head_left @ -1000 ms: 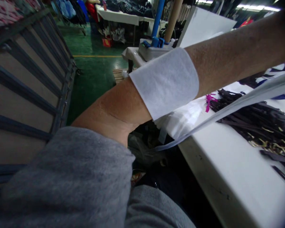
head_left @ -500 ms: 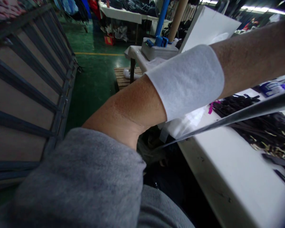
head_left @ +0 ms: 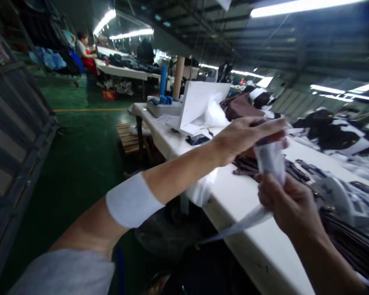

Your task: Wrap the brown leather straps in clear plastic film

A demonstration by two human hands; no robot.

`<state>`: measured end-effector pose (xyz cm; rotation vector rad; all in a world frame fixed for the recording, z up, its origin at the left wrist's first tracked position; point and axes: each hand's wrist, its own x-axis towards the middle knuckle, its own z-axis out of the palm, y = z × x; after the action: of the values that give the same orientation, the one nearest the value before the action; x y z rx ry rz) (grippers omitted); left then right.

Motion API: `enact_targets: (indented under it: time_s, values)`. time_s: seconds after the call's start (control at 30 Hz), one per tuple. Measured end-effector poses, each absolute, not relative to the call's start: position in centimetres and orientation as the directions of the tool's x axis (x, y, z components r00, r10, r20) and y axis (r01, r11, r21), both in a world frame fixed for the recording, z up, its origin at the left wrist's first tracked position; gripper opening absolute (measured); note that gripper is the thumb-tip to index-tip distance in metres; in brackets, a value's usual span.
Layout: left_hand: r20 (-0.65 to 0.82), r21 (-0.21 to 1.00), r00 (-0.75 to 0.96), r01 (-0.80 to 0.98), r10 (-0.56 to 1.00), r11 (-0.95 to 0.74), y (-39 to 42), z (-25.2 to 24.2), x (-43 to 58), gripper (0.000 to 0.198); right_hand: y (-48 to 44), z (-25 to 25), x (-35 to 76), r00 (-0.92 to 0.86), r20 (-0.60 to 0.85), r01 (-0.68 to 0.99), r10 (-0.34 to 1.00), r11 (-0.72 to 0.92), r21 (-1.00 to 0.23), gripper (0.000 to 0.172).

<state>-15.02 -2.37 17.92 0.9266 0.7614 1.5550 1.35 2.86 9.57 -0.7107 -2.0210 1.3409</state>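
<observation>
A strip of thin white material (head_left: pixel 269 159) runs between my hands and trails down over the table's front edge. My left hand (head_left: pixel 249 133) is at the strip's upper end, its fingers wrapped round it and blurred. Just below, my right hand (head_left: pixel 287 196) has its fingers closed on the same strip. Round my left forearm sits a white band (head_left: pixel 133 200). Dark straps (head_left: pixel 249 166) lie on the white table (head_left: pixel 233 200) behind and beside my hands.
A white panel (head_left: pixel 199 102), a black phone-like object (head_left: pixel 197 139) and a grey tray (head_left: pixel 162 108) stand at the table's far left end. A slatted metal rack (head_left: pixel 21 114) is at left. Another person (head_left: pixel 84 49) sits at a far table.
The view has tilted up. My left arm has swung lower and away, and both hands have come into view with the strip between them.
</observation>
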Motion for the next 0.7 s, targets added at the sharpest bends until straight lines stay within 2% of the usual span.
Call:
enact_targets:
  time_s: [0.07,0.17,0.23,0.3,0.37,0.4,0.47,0.53,0.6,0.67,0.7]
  values:
    - [0.079,0.939,0.078,-0.342,0.994,-0.048,-3.5,17.4,-17.6,0.050,4.0,9.8,2.9,-0.791,0.120,0.164,0.599,0.397,-0.903,0.033]
    - [-0.083,0.992,0.179,-0.080,0.980,0.099,-4.4,17.1,-20.0,0.070,4.9,9.9,4.4,-0.901,0.041,0.214,0.431,0.526,-0.823,0.034]
    - [-0.209,0.978,0.253,0.061,0.944,0.200,-4.6,16.9,-19.7,0.065,5.1,10.2,4.8,-0.933,0.017,0.197,0.359,0.549,-0.812,0.033]
    - [-0.390,0.920,0.422,0.206,0.818,0.332,-4.9,16.6,-18.3,0.053,5.3,10.7,4.9,-0.956,-0.040,0.193,0.291,0.520,-0.832,0.031]
    - [-0.491,0.871,0.541,0.281,0.683,0.404,-5.4,16.3,-16.4,0.037,5.9,11.3,5.0,-0.968,-0.082,0.188,0.238,0.468,-0.864,0.029]
    - [-0.481,0.874,0.561,0.253,0.673,0.414,-5.8,16.2,-15.5,0.033,6.3,11.4,5.0,-0.971,-0.071,0.168,0.230,0.437,-0.883,0.030]
    - [-0.341,0.926,0.528,0.044,0.778,0.375,-6.7,16.2,-13.7,0.031,6.8,11.1,4.9,-0.960,0.034,0.071,0.277,0.361,-0.930,0.035]
    - [-0.122,0.945,0.407,-0.230,0.905,0.231,-7.1,16.5,-12.0,0.031,6.5,9.7,4.4,-0.900,0.180,-0.065,0.398,0.286,-0.956,0.033]
    - [0.079,0.905,0.216,-0.425,0.973,0.021,-6.7,17.0,-10.5,0.028,5.2,7.3,3.6,-0.824,0.258,-0.168,0.504,0.217,-0.962,0.033]
    - [0.246,0.864,-0.017,-0.449,0.969,-0.227,-5.3,17.3,-9.4,0.023,3.2,4.3,2.9,-0.802,0.249,-0.195,0.544,0.156,-0.968,0.039]
    - [0.327,0.863,-0.118,-0.367,0.938,-0.347,-4.3,17.2,-9.1,0.022,2.2,2.9,2.8,-0.785,0.229,-0.191,0.576,0.127,-0.973,0.041]
